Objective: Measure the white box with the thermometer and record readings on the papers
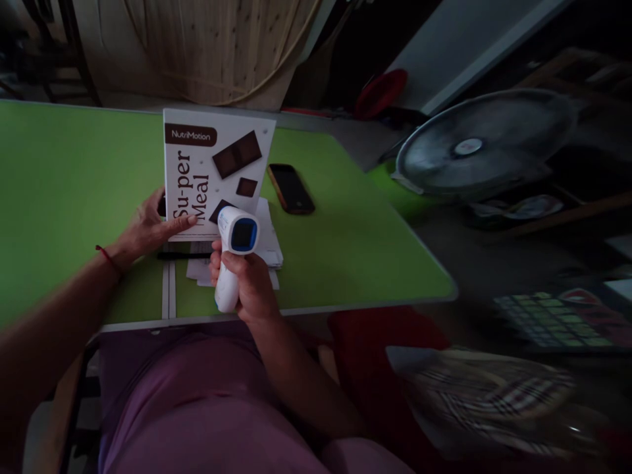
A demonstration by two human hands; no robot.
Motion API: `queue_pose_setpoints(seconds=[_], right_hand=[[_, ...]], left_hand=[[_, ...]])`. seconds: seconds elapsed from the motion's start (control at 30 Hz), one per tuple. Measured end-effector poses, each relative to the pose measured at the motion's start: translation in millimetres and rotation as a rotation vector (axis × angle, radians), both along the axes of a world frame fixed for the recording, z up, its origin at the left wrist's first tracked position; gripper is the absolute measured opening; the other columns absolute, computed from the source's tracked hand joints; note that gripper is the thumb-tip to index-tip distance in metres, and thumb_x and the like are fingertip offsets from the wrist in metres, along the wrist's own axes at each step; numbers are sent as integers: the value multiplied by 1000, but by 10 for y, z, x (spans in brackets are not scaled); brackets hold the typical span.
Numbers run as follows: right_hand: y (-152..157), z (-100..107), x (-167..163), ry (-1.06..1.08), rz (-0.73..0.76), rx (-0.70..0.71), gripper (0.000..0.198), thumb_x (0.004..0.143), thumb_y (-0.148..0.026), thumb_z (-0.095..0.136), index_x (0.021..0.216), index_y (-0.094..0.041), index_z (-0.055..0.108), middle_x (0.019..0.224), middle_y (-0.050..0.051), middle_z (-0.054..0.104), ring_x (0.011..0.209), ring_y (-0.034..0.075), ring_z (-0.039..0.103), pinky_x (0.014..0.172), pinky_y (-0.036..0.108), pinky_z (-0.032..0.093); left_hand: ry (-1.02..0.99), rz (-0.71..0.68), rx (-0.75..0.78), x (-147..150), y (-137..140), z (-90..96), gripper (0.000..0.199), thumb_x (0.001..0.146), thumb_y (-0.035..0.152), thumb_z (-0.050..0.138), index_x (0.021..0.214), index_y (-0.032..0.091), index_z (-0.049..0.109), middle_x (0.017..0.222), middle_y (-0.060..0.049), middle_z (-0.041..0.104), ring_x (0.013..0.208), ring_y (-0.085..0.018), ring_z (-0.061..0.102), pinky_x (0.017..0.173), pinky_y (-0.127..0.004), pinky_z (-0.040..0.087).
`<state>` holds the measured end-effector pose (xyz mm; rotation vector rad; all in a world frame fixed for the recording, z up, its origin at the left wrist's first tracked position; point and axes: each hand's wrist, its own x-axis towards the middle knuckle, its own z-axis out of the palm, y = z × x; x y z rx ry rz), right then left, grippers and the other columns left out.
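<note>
My left hand [153, 224] grips the lower left edge of a white box [217, 151] printed "NutriMotion Su-per Meal", its thumb across the front. The box is held up over the green table, its printed face toward me. In my right hand [251, 283] is a white infrared thermometer [230, 283], upright, with its dark blue-framed screen facing me. The thermometer's head overlaps the lower right corner of the box; whether the two touch I cannot tell. Under them lie papers [271, 243] and a black pen [182, 256], partly hidden.
A smartphone [292, 189] lies on the green table [355, 250], right of the box. A standing fan [484, 145] is beyond the table's right end. At lower right a checked bag or cloth [498, 388] sits near a red seat [375, 336].
</note>
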<state>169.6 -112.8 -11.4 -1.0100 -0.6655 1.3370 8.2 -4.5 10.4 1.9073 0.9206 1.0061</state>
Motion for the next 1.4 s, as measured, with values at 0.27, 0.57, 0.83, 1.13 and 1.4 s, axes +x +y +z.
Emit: queue_pose_setpoints(seconds=[0.27,0.57,0.83,1.13,1.4], right_hand=[[3,-4,-3,14,-9,-17,30,58,-37,74,81,-22,64,59,-5,54,51,10,45,47,26,36],[11,-5,-13,23,-22,-19,33,55,-39,76,80,-21,64,57,-6,55,48,9,45,44,24,35],[1,-25,3,-7,-13,27,35,57,-42,74,82,-20,62,57,-6,52,48,8,44,45,25,35],[-12,-24,8,-12,-17,39,34,58,-42,74,82,-21,62,59,-6,53,48,8,44,45,25,35],[-6,-64,26,-26,3,48,36,61,-43,74,85,-21,61,63,-4,53,51,9,45,46,26,37]], left_hand=[[3,-4,-7,5,-16,26,57,72,62,78,107,21,62,116,-9,70,105,-32,67,90,-44,59],[-32,-42,56,-7,35,-33,54,73,60,79,107,21,63,115,-10,71,106,-33,67,90,-45,59],[-39,-61,83,10,64,-86,55,74,62,78,108,21,63,113,-11,71,103,-33,69,89,-48,60],[-63,-81,84,40,79,-104,60,72,61,80,108,16,63,111,-12,72,103,-31,68,88,-45,59],[-57,-70,82,43,75,-109,59,73,62,79,108,16,64,111,-13,71,103,-32,68,88,-45,59]])
